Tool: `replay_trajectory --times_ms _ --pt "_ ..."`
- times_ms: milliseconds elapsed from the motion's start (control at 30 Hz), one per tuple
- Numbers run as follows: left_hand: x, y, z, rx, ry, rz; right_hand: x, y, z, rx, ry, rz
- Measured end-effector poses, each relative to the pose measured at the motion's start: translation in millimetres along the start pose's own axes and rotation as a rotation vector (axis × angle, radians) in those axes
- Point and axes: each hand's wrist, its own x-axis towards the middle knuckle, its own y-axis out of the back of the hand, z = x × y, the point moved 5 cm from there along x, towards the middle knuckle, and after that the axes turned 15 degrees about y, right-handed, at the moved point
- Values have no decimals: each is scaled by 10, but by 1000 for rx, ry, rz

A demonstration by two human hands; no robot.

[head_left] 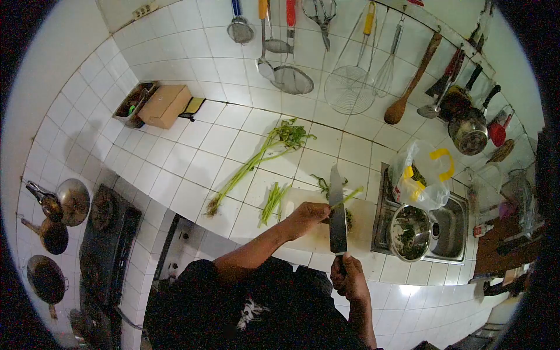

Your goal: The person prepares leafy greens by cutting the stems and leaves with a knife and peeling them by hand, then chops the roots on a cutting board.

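My right hand (351,279) is wrapped round the handle of a large knife (338,219), whose blade points away from me over a pale cutting board (363,232). Left of the blade, my left hand (309,219) is closed at a green stalk (349,197), whose end sticks out on the blade's right side. Chopped green bits lie beside the blade, partly hidden by it. Cut stalks (273,203) rest on the tiles left of the board. Farther back lies a leafy bunch with roots (251,163). Some leaves (322,184) are at the board's far edge.
A steel bowl (410,233) holding chopped greens stands by the sink (450,224), with a plastic bag (421,175) behind it. Strainers and a wooden spoon (405,96) hang on the wall. A cardboard box (165,105) sits at the back left, a stove (108,245) at left.
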Motion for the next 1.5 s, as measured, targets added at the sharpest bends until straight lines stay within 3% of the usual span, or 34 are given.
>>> replay_trajectory --times_ms 67,233,300,367,433,533,600,633,867,967,1000,1067,1100,1167,1300,1500 --pt "-15 43 44 -176 -86 -16 -21 -17 84 -11 7 -34" --pt "-76 25 38 -14 41 -25 -63 -89 -36 -102 -31 -66" --pt "-76 -33 -18 -133 96 -64 -34 -148 -115 -147 31 7" --pt "172 -5 -487 -261 65 -122 8 -150 -94 -122 67 2" --pt "156 -63 -375 -392 32 -174 60 -143 -21 -101 103 -10" --pt "101 -14 -204 -304 26 -66 66 -163 105 -27 109 -46" --pt "114 43 -150 -481 -155 -81 37 -200 139 -64 89 -95" --pt "139 48 -211 -507 -129 1 13 -224 151 22 32 -107" --pt "166 -71 -323 -630 -108 -38 83 -252 94 -54 82 -80" --pt "190 -61 -235 -610 -145 -57 136 -252 105 -20 8 -85" --pt "175 -24 -222 -595 -122 21 126 -247 133 -22 9 -84" --pt "198 81 -184 -575 -107 91 117 -240 194 -141 12 -133" --pt "205 163 -174 -623 -145 124 136 -238 186 -345 137 -153" --pt "215 254 -157 -643 -212 135 108 -220 264 -252 67 -153" --pt "237 253 -358 -648 -154 97 80 -266 177 -176 -45 -135" --pt "179 77 -510 -630 -34 61 187 -246 172 -131 -46 -145"
